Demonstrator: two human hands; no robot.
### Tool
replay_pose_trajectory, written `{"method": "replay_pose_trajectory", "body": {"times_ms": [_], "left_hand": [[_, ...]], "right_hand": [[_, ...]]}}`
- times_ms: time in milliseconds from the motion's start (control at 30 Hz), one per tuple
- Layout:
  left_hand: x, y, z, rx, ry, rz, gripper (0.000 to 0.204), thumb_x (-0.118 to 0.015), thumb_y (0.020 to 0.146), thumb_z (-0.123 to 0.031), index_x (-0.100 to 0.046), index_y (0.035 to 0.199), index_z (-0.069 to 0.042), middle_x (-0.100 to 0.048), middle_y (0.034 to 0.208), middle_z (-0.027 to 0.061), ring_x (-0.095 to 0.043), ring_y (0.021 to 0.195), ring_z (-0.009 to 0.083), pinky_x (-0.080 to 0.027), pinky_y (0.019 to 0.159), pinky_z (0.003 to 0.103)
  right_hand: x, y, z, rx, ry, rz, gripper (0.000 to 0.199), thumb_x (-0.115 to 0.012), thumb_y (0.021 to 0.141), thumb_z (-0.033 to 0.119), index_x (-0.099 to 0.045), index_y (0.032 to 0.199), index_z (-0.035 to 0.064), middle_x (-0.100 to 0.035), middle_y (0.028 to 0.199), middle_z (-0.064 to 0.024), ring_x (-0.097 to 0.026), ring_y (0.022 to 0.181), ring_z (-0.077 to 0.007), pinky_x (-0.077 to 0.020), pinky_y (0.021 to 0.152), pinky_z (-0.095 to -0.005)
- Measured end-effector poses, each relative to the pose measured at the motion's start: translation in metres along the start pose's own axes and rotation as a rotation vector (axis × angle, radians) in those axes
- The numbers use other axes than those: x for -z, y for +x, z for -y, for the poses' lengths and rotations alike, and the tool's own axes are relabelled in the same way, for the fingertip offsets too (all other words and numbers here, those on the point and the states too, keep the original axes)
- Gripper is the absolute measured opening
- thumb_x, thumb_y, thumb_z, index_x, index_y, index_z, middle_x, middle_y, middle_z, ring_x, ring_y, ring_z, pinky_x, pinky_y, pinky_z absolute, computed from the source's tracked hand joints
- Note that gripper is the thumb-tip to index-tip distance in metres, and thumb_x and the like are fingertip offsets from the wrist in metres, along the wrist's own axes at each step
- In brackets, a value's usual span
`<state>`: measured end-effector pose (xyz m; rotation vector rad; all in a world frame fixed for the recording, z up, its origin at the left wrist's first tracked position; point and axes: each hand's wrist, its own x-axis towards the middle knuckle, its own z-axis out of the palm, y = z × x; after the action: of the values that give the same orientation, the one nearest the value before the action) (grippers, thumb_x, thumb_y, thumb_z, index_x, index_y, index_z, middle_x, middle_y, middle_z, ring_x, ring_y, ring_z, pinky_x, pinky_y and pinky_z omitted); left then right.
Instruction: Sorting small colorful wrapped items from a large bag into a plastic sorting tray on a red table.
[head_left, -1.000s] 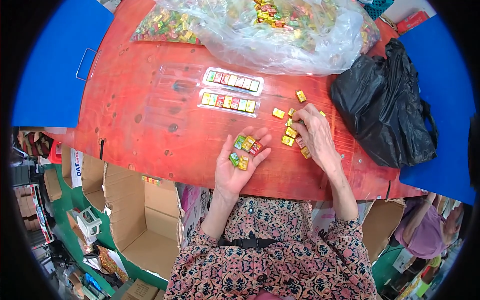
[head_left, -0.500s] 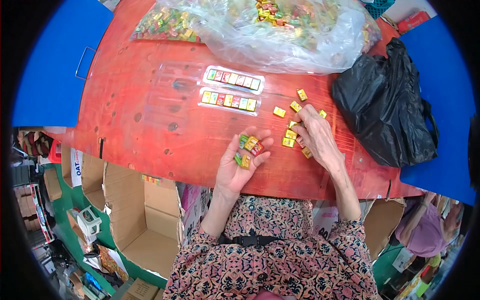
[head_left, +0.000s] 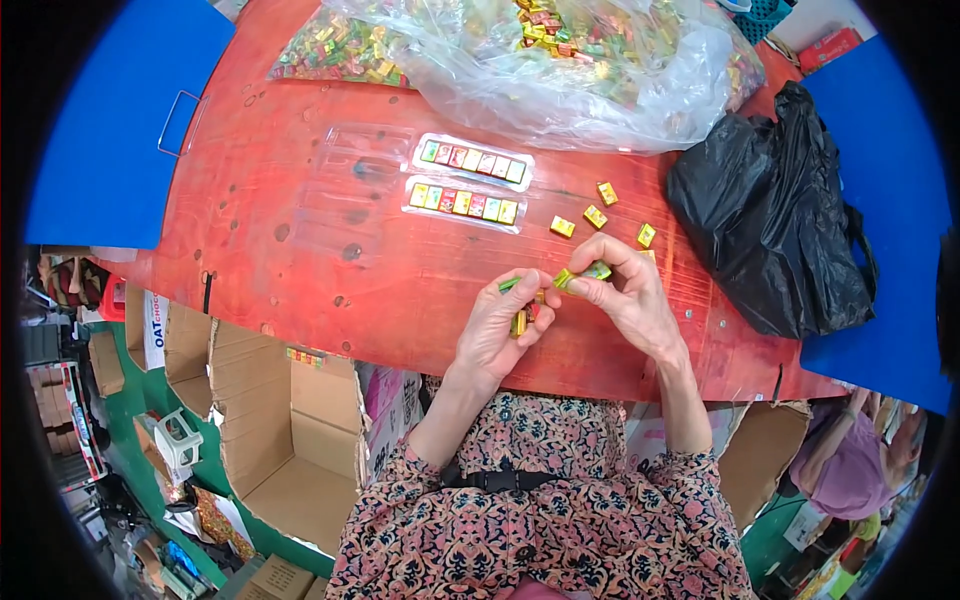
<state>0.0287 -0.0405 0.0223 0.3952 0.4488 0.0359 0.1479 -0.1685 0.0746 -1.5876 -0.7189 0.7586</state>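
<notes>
My left hand [head_left: 488,335] is curled around several small block-shaped wrapped candies [head_left: 519,323], yellow, red and green. Close beside it, my right hand [head_left: 640,315] pinches green-and-yellow candies [head_left: 597,271] between thumb and fingers, and the fingertips of both hands nearly meet. Several loose yellow candies [head_left: 563,227] lie on the red table beyond my right hand, which may hide others. Ahead of my left hand is a clear plastic tray [head_left: 408,208]; two of its compartments each hold a row of mixed-colour candies [head_left: 462,202]. Its left compartments [head_left: 345,190] look bare.
A large clear bag [head_left: 640,110] of candies covers the table's [head_left: 270,270] far side. A black plastic bag [head_left: 760,220] slumps at the right. Blue panels [head_left: 110,130] flank both sides. Open cardboard boxes [head_left: 300,490] stand below the near edge; another person in purple [head_left: 850,480] is at lower right.
My right hand has left the loose yellow candies and come toward my left, now pinching green-and-yellow candies. Fewer loose candies show. My left hand, open-palmed before, has curled and moved slightly right.
</notes>
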Motion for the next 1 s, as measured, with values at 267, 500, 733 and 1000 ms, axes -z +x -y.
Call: {"method": "replay_pose_trajectory", "body": {"times_ms": [267,500,733,1000], "left_hand": [[0.001,-0.002,0.000,0.050,-0.087,0.069,0.018,-0.060,0.087,-0.020,-0.058,0.092,-0.003,-0.062,0.079,0.0113,-0.055,0.054,0.0118,-0.033,0.034,0.015],[0.001,-0.010,-0.003,-0.043,0.031,0.017,0.015,-0.064,0.084,-0.013,-0.062,0.092,-0.001,-0.062,0.080,0.0087,-0.056,0.056,0.0128,-0.034,0.034,0.016],[-0.007,-0.017,0.002,-0.347,0.195,-0.025,0.014,-0.063,0.083,-0.011,-0.062,0.089,0.001,-0.061,0.084,0.0104,-0.052,0.053,0.0125,-0.033,0.034,0.015],[-0.002,-0.007,-0.006,-0.056,-0.029,-0.077,0.016,-0.059,0.087,-0.013,-0.057,0.090,0.002,-0.060,0.078,0.0112,-0.048,0.052,0.0081,-0.033,0.037,0.016]], "right_hand": [[-0.017,-0.003,0.003,0.233,-0.158,-0.028,0.009,-0.060,0.080,0.002,-0.059,0.088,-0.0007,-0.056,0.083,-0.0059,-0.056,0.077,-0.0134,-0.0435,0.065,-0.0239],[-0.023,-0.008,-0.002,0.282,-0.211,-0.084,0.009,-0.062,0.077,0.002,-0.058,0.085,-0.0002,-0.056,0.082,-0.0076,-0.055,0.076,-0.0196,-0.0432,0.068,-0.0296],[-0.034,-0.011,-0.009,0.286,-0.205,-0.136,0.011,-0.064,0.078,0.004,-0.059,0.086,-0.0006,-0.055,0.081,-0.0074,-0.055,0.076,-0.0173,-0.0437,0.067,-0.0291],[-0.027,-0.014,-0.010,0.123,-0.088,-0.186,0.014,-0.062,0.079,0.002,-0.061,0.093,-0.0003,-0.056,0.082,-0.0046,-0.054,0.079,-0.0131,-0.0425,0.069,-0.0253]]}}
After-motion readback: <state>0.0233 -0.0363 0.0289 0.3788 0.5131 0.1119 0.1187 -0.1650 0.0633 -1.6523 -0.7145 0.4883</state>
